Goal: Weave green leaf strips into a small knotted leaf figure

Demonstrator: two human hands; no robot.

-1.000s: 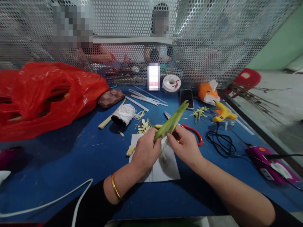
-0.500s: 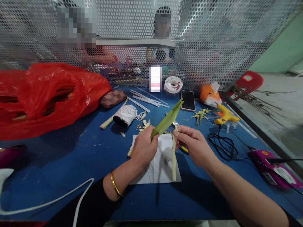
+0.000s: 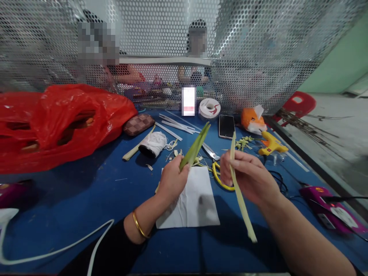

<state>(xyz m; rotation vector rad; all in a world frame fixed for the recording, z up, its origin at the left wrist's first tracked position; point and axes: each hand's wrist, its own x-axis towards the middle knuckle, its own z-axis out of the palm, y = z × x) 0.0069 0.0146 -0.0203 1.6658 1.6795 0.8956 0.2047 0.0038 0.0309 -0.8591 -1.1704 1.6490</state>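
The left hand [image 3: 172, 178] is closed round the lower end of a green leaf [image 3: 195, 147], which slants up and away from the fist, its split tip beyond the hand and toward the right. The right hand [image 3: 248, 172] pinches a pale strip [image 3: 243, 203] between thumb and fingers – the strip's top stands above the grip, while its longer end hangs down toward the wearer. The two hands are apart, with a creased white paper [image 3: 201, 199] lying on the blue table [image 3: 100, 191] below and between them, partly under the left one.

Scissors [image 3: 220, 180] lie just beyond the paper, beside the right hand, blades pointing away; whether fingers touch the yellow handle, I cannot tell. Plant scraps [image 3: 198, 160] are scattered behind the leaf, ahead of the left hand. Farther ahead and left of that hand sit a spool of white string [image 3: 152, 145], a stalk [image 3: 132, 152], a checked pouch [image 3: 139, 124] and a red bag [image 3: 94, 101]. Ahead of the right hand are a dark phone [image 3: 227, 126] and a ribbon roll [image 3: 209, 108] – and, beyond it to the right, a yellow glue gun [image 3: 271, 143].
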